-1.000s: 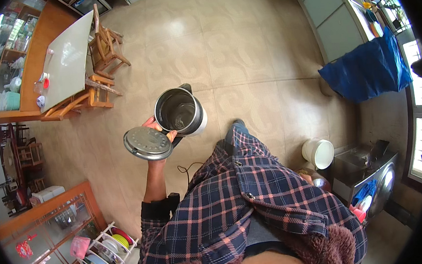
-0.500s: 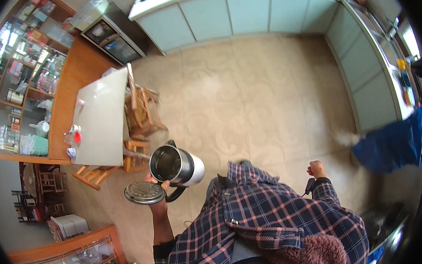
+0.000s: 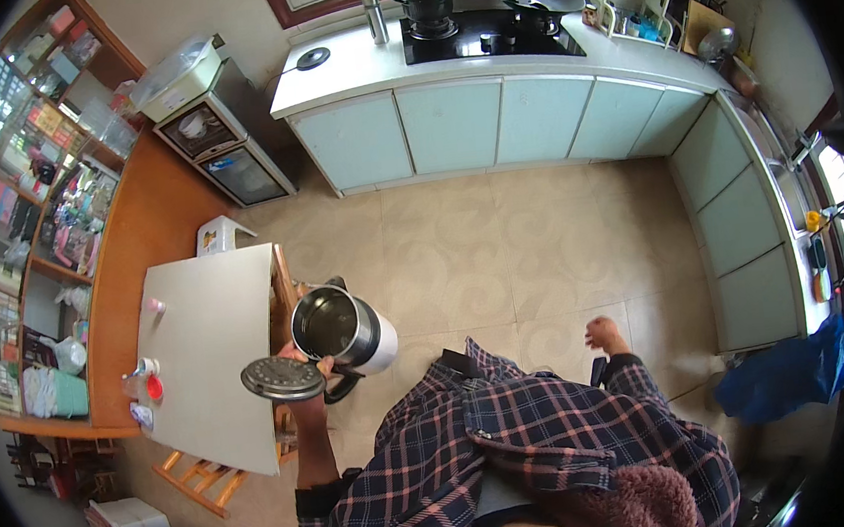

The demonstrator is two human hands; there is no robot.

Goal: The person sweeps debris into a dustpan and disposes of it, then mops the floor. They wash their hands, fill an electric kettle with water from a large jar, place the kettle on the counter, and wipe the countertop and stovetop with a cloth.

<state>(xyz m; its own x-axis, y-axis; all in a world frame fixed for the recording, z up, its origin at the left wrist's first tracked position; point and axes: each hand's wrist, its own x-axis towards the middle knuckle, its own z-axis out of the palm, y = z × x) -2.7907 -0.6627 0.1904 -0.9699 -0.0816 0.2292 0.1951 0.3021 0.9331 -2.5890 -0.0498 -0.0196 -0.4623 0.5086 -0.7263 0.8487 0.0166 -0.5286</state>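
My left hand is closed round the handle side of a white and steel kettle with a black handle. The kettle is tilted, its mouth facing up toward me, and its steel inside shows. A round dark lid stands open at the mouth, just over my left hand; I cannot tell how it is joined. My right hand hangs in the air over the floor, fingers curled and apparently with nothing in them. A small dark strap or tab hangs by the right cuff.
A white table with wooden chairs stands at the left. Ahead, a counter carries a round black base, a steel flask and a stove with a pot and wok. A blue bag hangs at the right.
The view has risen toward the counter, and its top with the stove now shows. The kettle stays in my left hand with its lid open. My right hand stays curled.
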